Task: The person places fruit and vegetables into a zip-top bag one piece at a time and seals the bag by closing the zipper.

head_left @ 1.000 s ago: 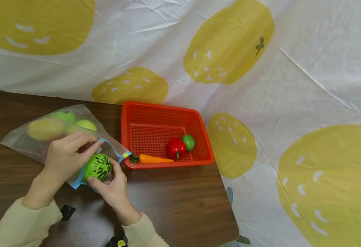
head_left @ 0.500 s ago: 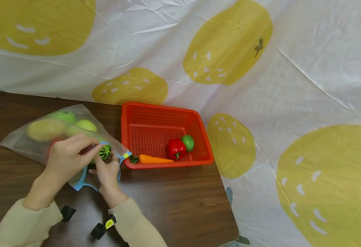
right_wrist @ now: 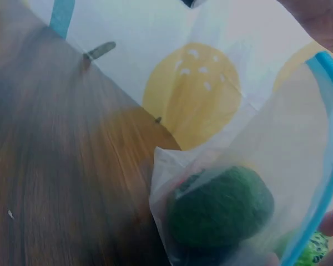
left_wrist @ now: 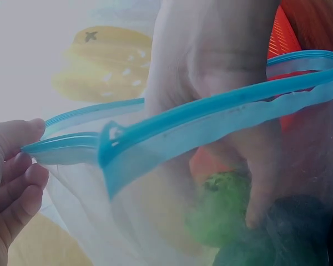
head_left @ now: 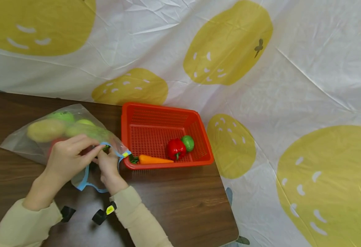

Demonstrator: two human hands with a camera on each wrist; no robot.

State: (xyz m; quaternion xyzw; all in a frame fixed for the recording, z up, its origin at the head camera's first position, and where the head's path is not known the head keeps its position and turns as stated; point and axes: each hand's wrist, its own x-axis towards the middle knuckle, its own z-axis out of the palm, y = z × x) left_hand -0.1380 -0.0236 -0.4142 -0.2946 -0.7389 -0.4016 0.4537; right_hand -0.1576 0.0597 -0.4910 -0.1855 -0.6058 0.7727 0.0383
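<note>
A clear zip bag [head_left: 15, 142] with a blue zip edge lies on the table. My left hand [head_left: 69, 152] pinches the blue edge [left_wrist: 61, 145] between thumb and fingertips, and the bag's mouth gapes. Through that mouth reaches my right hand [head_left: 108, 166], its fingers inside the bag around a green round fruit with dark speckles [left_wrist: 225, 208]. The right wrist view catches only part of this speckled fruit [right_wrist: 313, 249] by the blue edge. Inside the bag are also a yellowish potato-like piece [head_left: 46, 130], green round pieces and a dark green lump [right_wrist: 222, 208]. Plastic blurs their kinds.
A red perforated basket [head_left: 158, 106] stands right of the bag. It holds a carrot [head_left: 154, 159], a red bell pepper [head_left: 176, 148] and a green lime-like fruit [head_left: 188, 143]. The brown table [head_left: 183, 202] ends at right, beside a lemon-print cloth [head_left: 307, 85].
My right hand has moved forward into the bag's mouth with the speckled green fruit, now mostly hidden in the head view. The left hand keeps its pinch on the blue edge.
</note>
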